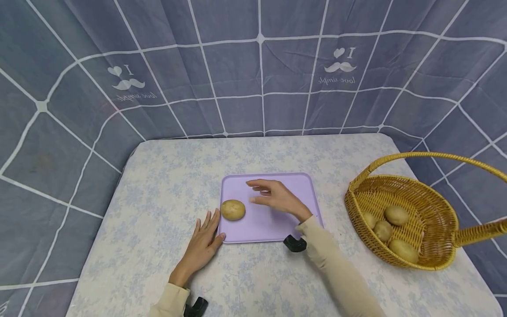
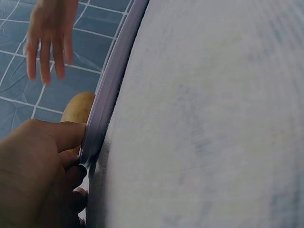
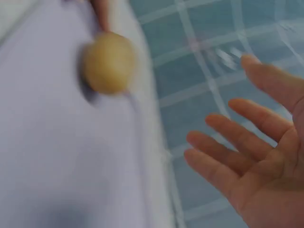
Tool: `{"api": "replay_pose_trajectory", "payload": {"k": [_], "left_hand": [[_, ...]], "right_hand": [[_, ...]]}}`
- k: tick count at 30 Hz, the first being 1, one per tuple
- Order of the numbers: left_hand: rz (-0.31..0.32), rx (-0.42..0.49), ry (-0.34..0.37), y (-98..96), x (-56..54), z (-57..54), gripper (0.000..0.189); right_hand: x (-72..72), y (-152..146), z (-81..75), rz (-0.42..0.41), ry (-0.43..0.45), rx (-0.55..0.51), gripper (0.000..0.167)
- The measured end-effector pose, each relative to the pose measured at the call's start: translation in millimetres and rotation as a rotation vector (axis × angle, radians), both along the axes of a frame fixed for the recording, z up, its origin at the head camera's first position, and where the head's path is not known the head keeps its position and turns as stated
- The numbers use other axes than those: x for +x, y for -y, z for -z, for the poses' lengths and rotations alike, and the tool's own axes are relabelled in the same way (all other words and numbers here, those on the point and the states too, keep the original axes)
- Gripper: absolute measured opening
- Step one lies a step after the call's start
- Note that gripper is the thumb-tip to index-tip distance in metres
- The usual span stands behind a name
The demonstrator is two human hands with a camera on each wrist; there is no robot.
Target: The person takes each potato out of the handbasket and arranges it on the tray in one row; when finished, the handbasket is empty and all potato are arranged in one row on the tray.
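A potato (image 1: 233, 210) lies at the left side of a shallow lilac tray (image 1: 273, 229). My left hand (image 1: 203, 243) rests at the tray's left edge, fingers spread and fairly straight, the thumb by the near left corner. The left wrist view has its thumb (image 2: 71, 134) against the tray's rim (image 2: 108, 90), with the potato (image 2: 78, 108) just beyond. Over the middle of the tray hovers my right hand (image 1: 275, 196), its fingers pointing left toward the potato, nothing in its grasp. The right wrist view shows that palm (image 3: 270, 190) with its fingers apart, and the potato (image 3: 110, 63) blurred.
To the right of the tray stands a woven basket (image 1: 439, 220) with a tall arched handle (image 1: 428, 155) and several potatoes (image 1: 397, 215) inside. A pale flowered cloth (image 1: 178, 176) covers the table. Blue-grey checked curtains (image 1: 237, 75) hang behind it and at both sides.
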State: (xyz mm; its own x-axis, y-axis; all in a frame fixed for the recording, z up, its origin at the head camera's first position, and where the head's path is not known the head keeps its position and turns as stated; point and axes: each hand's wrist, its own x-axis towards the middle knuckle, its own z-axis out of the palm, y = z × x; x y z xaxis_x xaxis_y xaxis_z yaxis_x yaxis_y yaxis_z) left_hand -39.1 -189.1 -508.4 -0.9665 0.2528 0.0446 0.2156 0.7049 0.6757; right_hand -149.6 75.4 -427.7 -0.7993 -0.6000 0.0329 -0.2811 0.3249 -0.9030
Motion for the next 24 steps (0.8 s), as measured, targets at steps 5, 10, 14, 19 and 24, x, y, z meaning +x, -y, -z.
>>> {"api": "replay_pose_trajectory", "payload": {"k": [5,10,14,19,24], "left_hand": [[-0.002,-0.007,-0.014,-0.4,-0.5,0.8,0.066],[-0.003,-0.005,-0.004,-0.8,0.0,1.7,0.066],[-0.003,-0.006,0.012,-2.3,0.4,2.5,0.066],[-0.005,-0.011,0.022,-3.1,0.4,2.7,0.067],[-0.008,-0.011,0.027,-3.5,0.4,2.4,0.067]], "right_hand": [[14.4,-77,-28.5,0.138,0.014,-0.156,0.051],[37.3,-160,-43.6,0.301,-0.041,-0.228,0.049],[53.6,-217,-48.6,0.397,-0.049,-0.289,0.045],[61.2,-267,-56.8,0.514,-0.057,-0.204,0.039],[55.9,-304,-53.4,0.649,-0.045,-0.013,0.044]]}}
